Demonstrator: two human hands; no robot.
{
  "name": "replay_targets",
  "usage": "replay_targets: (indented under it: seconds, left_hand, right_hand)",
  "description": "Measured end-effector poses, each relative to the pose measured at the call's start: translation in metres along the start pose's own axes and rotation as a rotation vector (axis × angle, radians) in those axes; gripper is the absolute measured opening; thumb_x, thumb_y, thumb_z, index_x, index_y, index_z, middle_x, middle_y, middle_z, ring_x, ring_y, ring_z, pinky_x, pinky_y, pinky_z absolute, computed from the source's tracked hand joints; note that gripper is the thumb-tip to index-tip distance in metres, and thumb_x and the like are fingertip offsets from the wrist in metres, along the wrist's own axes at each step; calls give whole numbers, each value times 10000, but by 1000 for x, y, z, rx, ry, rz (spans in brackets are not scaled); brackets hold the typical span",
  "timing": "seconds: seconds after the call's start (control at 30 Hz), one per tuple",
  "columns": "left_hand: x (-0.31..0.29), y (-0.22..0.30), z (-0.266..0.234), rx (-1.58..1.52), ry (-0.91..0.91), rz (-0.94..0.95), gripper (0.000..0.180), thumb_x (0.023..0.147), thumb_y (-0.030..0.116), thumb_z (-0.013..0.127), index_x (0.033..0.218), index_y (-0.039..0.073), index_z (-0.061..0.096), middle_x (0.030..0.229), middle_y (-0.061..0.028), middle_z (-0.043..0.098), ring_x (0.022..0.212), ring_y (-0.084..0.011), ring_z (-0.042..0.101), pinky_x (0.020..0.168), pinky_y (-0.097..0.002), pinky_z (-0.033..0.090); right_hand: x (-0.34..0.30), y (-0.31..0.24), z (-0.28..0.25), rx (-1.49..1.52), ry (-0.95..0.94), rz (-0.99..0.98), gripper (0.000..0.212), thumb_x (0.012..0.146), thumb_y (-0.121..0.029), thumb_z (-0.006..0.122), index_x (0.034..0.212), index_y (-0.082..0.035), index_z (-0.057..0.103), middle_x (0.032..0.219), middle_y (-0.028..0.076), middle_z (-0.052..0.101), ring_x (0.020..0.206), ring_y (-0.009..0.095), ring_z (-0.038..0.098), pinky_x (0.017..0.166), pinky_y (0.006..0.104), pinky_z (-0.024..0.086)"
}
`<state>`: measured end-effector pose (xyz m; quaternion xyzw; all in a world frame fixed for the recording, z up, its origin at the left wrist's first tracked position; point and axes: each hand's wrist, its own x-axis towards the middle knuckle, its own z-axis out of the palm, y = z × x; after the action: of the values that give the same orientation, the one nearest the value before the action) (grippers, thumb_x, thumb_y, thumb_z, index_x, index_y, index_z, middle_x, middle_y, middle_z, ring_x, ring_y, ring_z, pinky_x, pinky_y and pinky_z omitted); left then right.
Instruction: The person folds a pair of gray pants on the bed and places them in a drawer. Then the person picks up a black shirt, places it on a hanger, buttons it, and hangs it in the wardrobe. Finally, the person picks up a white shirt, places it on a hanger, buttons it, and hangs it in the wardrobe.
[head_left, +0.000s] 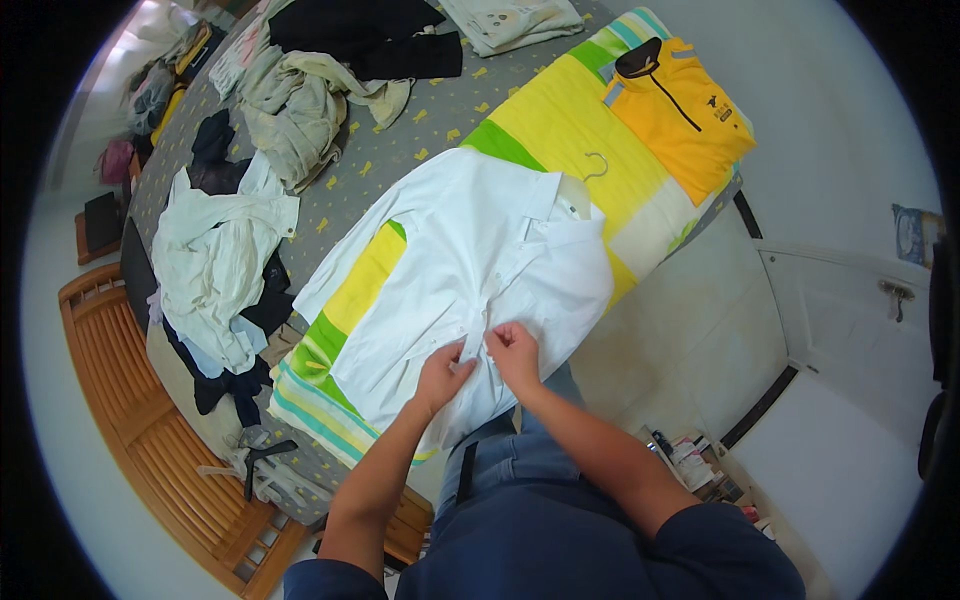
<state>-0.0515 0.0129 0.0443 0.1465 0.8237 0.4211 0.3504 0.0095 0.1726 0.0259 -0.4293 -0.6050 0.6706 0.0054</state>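
Note:
A white button-up shirt (430,250) lies front side up across a folded yellow, green and white striped quilt (500,140) on the bed. Inside its collar sits a clothes hanger (596,165), whose metal hook sticks out at the top. My left hand (443,375) pinches the shirt's front opening low down, fingers closed on the fabric. Close beside it, my right hand (513,352) is closed on the other edge of the same opening. Any button between my fingertips is too small to make out. The shirt's lower part drapes over the quilt's near edge toward me.
A folded yellow zip-neck top (685,110) rests on the quilt's far end. Crumpled clothes, including a white garment (220,255) and a beige one (300,110), lie on the grey bedsheet (430,125). Several hangers (265,465) lie near the wooden headboard (150,420). A white door (850,310) stands at right.

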Motion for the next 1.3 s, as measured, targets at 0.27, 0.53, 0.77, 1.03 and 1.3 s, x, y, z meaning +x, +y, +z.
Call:
replay_targets:
  seconds: [0.27, 0.53, 0.77, 1.03, 1.3]
  left_hand:
    - [-5, -10, 13, 45, 148, -1, 245, 908, 129, 670, 1141, 57, 700, 943, -179, 675, 843, -352, 654, 743, -400, 540]
    - [47, -34, 2, 227, 131, 101, 258, 851, 150, 709, 1100, 81, 705, 951, -135, 642, 913, -344, 638, 807, -436, 523]
    - [59, -29, 0, 303, 107, 193, 172, 825, 141, 721, 992, 97, 724, 919, -117, 638, 922, -332, 638, 808, -436, 525]
    - [60, -38, 7, 350, 192, 291, 153, 819, 141, 723, 969, 118, 744, 903, -87, 630, 937, -311, 637, 812, -441, 529]
    - [66, -48, 20, 578, 150, 285, 127, 839, 154, 706, 950, 94, 708, 906, -100, 632, 932, -308, 644, 811, -443, 540]
  right_hand:
    - [-17, 19, 5, -495, 17, -98, 298, 811, -269, 784, 806, 10, 681, 703, 112, 707, 616, 178, 668, 622, 337, 539]
    - [-20, 25, -8, -625, -152, -3, 243, 843, -224, 705, 791, 14, 702, 637, 123, 695, 555, 188, 680, 583, 346, 537]
    - [-29, 44, -10, -487, -120, 44, 259, 819, -254, 692, 838, 4, 703, 761, 205, 696, 720, 369, 695, 683, 453, 543]
    - [-47, 50, 6, -24, -109, 163, 106, 957, -69, 589, 1003, 22, 615, 804, 78, 686, 659, 135, 679, 567, 276, 532]
    - [-57, 51, 5, 217, -156, 176, 132, 939, -62, 628, 1054, 2, 640, 801, 18, 658, 610, 74, 578, 555, 243, 491]
